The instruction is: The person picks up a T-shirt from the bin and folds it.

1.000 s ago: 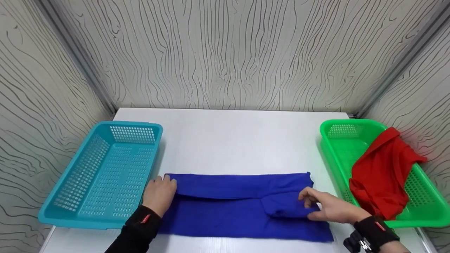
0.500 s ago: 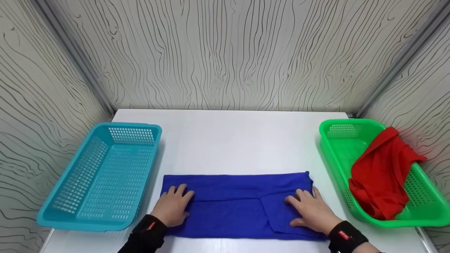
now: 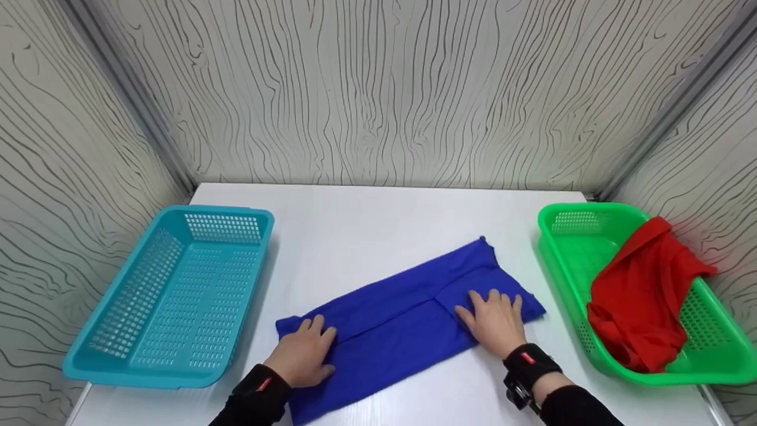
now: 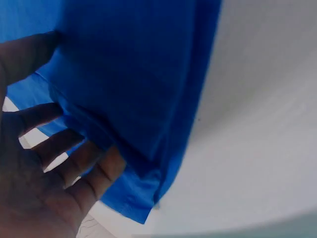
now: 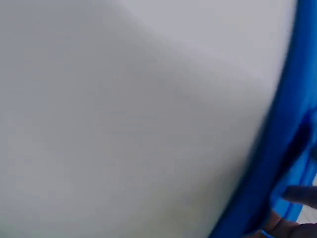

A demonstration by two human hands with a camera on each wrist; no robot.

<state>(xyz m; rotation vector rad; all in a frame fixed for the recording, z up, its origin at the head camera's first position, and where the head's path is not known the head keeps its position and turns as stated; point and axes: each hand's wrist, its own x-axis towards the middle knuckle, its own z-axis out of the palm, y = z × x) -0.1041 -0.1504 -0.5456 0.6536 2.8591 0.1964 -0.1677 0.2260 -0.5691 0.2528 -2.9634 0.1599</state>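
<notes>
A blue folded cloth garment (image 3: 390, 331) lies slantwise on the white table, its right end farther back than its left. My left hand (image 3: 303, 354) rests on the garment's left end with fingers spread. In the left wrist view, the fingertips (image 4: 111, 163) touch the blue fabric (image 4: 129, 74) along a fold. My right hand (image 3: 495, 319) lies on the right part, fingers extended over the folded flap. The right wrist view shows mostly table, with the garment's edge (image 5: 267, 134) and a few fingers (image 5: 299, 196) at the right side.
A teal plastic basket (image 3: 260, 260) with nothing in it stands at the left. At the right is a green basket (image 3: 553, 266) holding a crumpled red cloth (image 3: 644, 296). Wood-grain patterned panels (image 3: 378, 94) enclose the white table (image 3: 378, 219) at the back and sides.
The flap at the right was laid down flat. Then the garment turned: its right end swung away toward the back and its left end came nearer. Both hands moved with it, fingers now spread.
</notes>
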